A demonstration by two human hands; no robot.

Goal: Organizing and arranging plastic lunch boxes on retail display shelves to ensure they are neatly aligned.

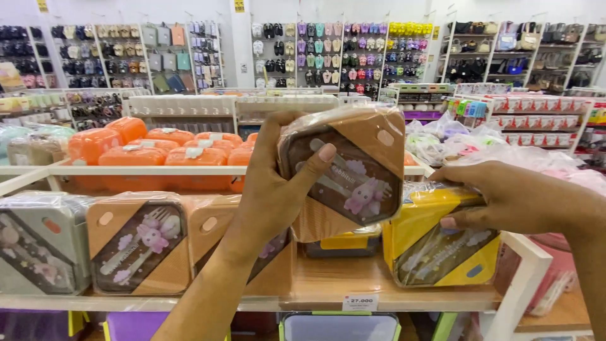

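Centre frame, the left hand (278, 183) grips an orange plastic-wrapped lunch box (344, 170), tilted, above the wooden shelf (341, 284). Lower right, the right hand (505, 199) clasps a yellow lunch box (435, 243) standing there.

Both of your arms are bare as far as the picture shows them: no sleeve or cuff reaches either forearm. Your left hand (278, 183) carries no ring, no glove and no watch, and the wrist below it has no band or strap. Your right hand (511, 196) is just as plain, with nothing on its wrist. Your fingers (319, 165) end in short, neatly trimmed nails, pale and a little glossy. The left thumbnail and one right-hand nail show this clearly.
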